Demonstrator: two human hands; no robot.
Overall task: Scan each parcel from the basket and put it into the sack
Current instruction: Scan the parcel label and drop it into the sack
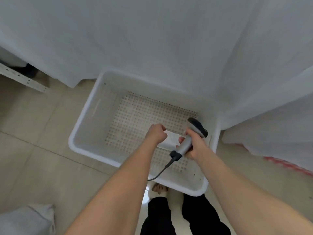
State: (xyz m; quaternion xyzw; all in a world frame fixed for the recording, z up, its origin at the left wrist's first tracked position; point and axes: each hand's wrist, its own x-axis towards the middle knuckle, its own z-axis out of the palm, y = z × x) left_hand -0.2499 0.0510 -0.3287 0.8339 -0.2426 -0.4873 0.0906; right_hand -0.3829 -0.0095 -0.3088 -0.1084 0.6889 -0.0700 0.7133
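The parcel [171, 139] is sitting low inside the basket [88, 119], toward the near right part, over the perforated bottom. It's a flat white packet. I honestly can't tell if it's lying on the bottom or lifted just off it.

I'm seeing the left hand [156, 133] reaching down into the basket with the forearm stretched out straight, knuckles up. Its grip is clenching on the left end of the parcel, fingers curling over the edge.

The right hand [194, 145] is coming in from the right side, wrist bent a bit, and its grip is wrapping around the grey handle of the scanner [197, 127]. The scanner's dark head is pointing away from me, over the right end of the parcel. A couple of those fingers are overlapping the parcel's right edge, but I can't say whether they're actually touching it. The cable [162, 172] is hanging from the bottom of the handle and looping down over the near rim of the basket.

The basket is standing on the tiled floor [33, 133], right in front of the person's feet [159, 188] and black trousers [159, 216]. White cloth [152, 39] is hanging behind the basket. A white bag with red print [271, 133] is bulging just beside its right side, and another pale bag [27, 219] is sitting at the near left, well apart.
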